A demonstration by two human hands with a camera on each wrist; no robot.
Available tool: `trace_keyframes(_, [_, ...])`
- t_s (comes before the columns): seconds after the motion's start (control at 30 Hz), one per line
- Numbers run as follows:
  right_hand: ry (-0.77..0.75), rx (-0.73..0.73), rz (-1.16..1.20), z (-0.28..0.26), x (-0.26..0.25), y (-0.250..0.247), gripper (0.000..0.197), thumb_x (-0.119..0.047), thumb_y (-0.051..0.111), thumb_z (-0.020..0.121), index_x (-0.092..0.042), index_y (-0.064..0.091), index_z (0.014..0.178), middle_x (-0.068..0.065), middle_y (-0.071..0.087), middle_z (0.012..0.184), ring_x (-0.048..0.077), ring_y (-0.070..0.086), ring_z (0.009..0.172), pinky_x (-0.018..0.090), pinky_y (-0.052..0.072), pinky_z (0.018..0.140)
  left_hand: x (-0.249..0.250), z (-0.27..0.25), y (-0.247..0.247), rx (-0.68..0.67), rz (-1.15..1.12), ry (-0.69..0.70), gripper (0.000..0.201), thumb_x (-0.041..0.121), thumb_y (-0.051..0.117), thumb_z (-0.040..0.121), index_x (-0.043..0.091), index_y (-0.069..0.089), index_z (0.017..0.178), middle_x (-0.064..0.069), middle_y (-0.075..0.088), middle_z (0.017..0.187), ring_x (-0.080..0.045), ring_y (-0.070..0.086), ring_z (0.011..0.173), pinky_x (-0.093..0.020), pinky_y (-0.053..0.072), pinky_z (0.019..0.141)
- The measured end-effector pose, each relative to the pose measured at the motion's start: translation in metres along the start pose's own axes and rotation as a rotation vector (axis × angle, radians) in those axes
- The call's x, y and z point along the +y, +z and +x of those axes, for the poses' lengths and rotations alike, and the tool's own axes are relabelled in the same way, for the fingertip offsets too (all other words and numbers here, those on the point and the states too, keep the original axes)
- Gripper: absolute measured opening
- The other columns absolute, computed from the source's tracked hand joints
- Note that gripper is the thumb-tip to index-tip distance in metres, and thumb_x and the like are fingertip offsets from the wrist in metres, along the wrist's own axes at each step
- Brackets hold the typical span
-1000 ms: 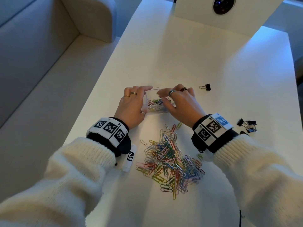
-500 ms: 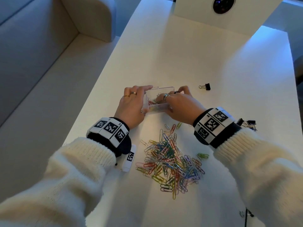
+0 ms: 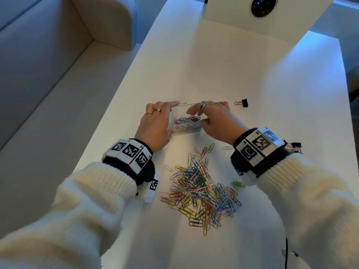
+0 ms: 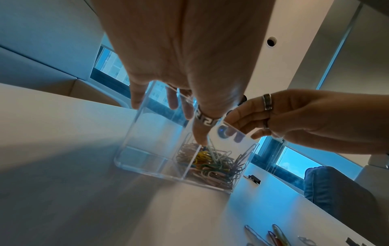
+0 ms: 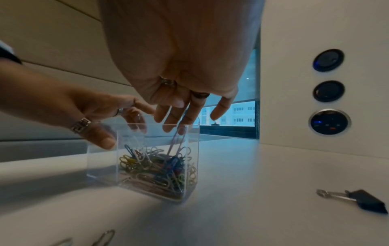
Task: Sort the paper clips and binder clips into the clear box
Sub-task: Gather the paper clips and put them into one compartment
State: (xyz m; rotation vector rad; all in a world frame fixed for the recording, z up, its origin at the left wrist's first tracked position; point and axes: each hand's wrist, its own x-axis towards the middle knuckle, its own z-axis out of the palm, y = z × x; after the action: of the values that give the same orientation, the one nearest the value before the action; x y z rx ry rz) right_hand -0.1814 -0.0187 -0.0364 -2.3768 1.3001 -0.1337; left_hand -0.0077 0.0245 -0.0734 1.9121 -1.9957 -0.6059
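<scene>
Paper clips [image 3: 200, 193] lie heaped on the table [image 3: 242, 74] just behind your right hand [image 3: 213, 117], toward your body. That hand hovers loose-fingered over the clear box [image 3: 186, 127], holding nothing. Your left hand [image 3: 155, 125] grips the box's left wall. The right is nearer; draw it back.

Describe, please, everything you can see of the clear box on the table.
The clear box is a small, transparent, hard-plastic container, open-topped, standing upright on the white table. A clear divider splits it into two compartments: one holds a heap of coloured paper clips, the other looks empty. The left hand grips its left side, fingers over the rim. The right hand hovers over the filled compartment, fingertips at the rim.
</scene>
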Motion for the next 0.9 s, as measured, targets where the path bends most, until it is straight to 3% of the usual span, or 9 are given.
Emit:
trace_keyframes(0.17, [-0.044, -0.241, -0.252, 0.0, -0.012, 0.012, 0.044, -0.001, 0.037, 0.084, -0.022, 0.053, 0.118, -0.007, 0.055, 0.116, 0.016, 0.043, 0.117, 0.04, 0.018, 0.101, 0.001, -0.001, 0.0, -0.001, -0.001, -0.006, 0.074, 0.009, 0.063, 0.081, 0.023, 0.024, 0.142, -0.005, 0.041, 0.13, -0.025, 0.027, 0.124, -0.035, 0.033, 0.1])
trace_keyframes(0.33, [-0.082, -0.056, -0.255, 0.003, -0.014, 0.011, 0.047, -0.003, 0.04, 0.085, -0.028, 0.052, 0.123, -0.009, 0.051, 0.124, 0.018, 0.037, 0.118, 0.039, 0.022, 0.095, 0.002, -0.001, 0.0, 0.004, -0.018, -0.013, 0.073, 0.007, 0.063, 0.08, 0.024, 0.025, 0.141, -0.005, 0.041, 0.13, -0.025, 0.027, 0.124, -0.037, 0.034, 0.099])
trace_keyframes(0.53, [-0.131, -0.166, -0.43, 0.008, -0.014, 0.013, 0.037, -0.004, 0.04, 0.085, -0.021, 0.058, 0.113, -0.009, 0.056, 0.116, 0.019, 0.037, 0.118, 0.041, 0.023, 0.096, 0.003, -0.001, 0.001, 0.001, -0.01, -0.021, 0.073, 0.008, 0.063, 0.081, 0.024, 0.024, 0.142, -0.004, 0.04, 0.13, -0.024, 0.026, 0.125, -0.037, 0.033, 0.098])
trace_keyframes(0.6, [-0.118, -0.078, -0.315, 0.006, -0.008, 0.008, 0.034, -0.008, 0.041, 0.087, -0.023, 0.06, 0.11, -0.009, 0.058, 0.113, 0.018, 0.041, 0.114, 0.04, 0.023, 0.096, 0.002, -0.001, 0.001, 0.004, -0.015, -0.021, 0.073, 0.008, 0.063, 0.081, 0.025, 0.025, 0.141, -0.004, 0.041, 0.13, -0.023, 0.026, 0.124, -0.036, 0.034, 0.097])
trace_keyframes(0.67, [-0.04, 0.132, -0.037, -0.003, 0.001, 0.003, 0.03, -0.008, 0.042, 0.088, -0.022, 0.063, 0.105, -0.006, 0.062, 0.108, 0.016, 0.049, 0.104, 0.037, 0.03, 0.096, 0.001, -0.001, 0.001, 0.007, -0.008, -0.013, 0.073, 0.008, 0.063, 0.081, 0.024, 0.025, 0.141, -0.004, 0.041, 0.129, -0.023, 0.027, 0.123, -0.035, 0.035, 0.096])
trace_keyframes(0.73, [0.08, 0.341, 0.239, -0.017, 0.013, 0.005, 0.024, -0.005, 0.043, 0.087, -0.016, 0.063, 0.095, 0.0, 0.062, 0.098, 0.014, 0.054, 0.089, 0.032, 0.043, 0.087, 0.002, -0.001, 0.0, 0.006, -0.009, -0.009, 0.073, 0.008, 0.062, 0.081, 0.023, 0.025, 0.142, -0.005, 0.041, 0.129, -0.024, 0.028, 0.122, -0.036, 0.035, 0.096])
trace_keyframes(0.77, [0.165, 0.355, 0.292, -0.024, 0.018, 0.008, 0.021, -0.006, 0.043, 0.088, -0.016, 0.06, 0.094, 0.002, 0.061, 0.097, 0.015, 0.055, 0.085, 0.03, 0.046, 0.081, 0.002, -0.001, 0.0, 0.005, -0.013, -0.01, 0.073, 0.008, 0.061, 0.081, 0.022, 0.024, 0.142, -0.006, 0.041, 0.13, -0.025, 0.028, 0.122, -0.036, 0.035, 0.096])
trace_keyframes(0.8, [0.247, 0.281, 0.28, -0.032, 0.022, 0.014, 0.018, -0.01, 0.043, 0.09, -0.015, 0.058, 0.098, 0.005, 0.059, 0.101, 0.017, 0.055, 0.089, 0.029, 0.046, 0.081, 0.002, -0.001, 0.0, 0.002, -0.015, -0.011, 0.072, 0.008, 0.061, 0.081, 0.022, 0.024, 0.142, -0.006, 0.041, 0.13, -0.025, 0.027, 0.122, -0.037, 0.035, 0.097])
trace_keyframes(0.9, [0.385, -0.124, 0.105, -0.05, 0.024, 0.039, 0.035, -0.032, 0.04, 0.094, -0.015, 0.049, 0.124, 0.01, 0.045, 0.128, 0.024, 0.041, 0.118, 0.037, 0.038, 0.099, 0.003, -0.001, 0.0, 0.0, -0.024, -0.014, 0.071, 0.008, 0.059, 0.082, 0.022, 0.024, 0.142, -0.007, 0.041, 0.13, -0.025, 0.027, 0.122, -0.039, 0.035, 0.099])
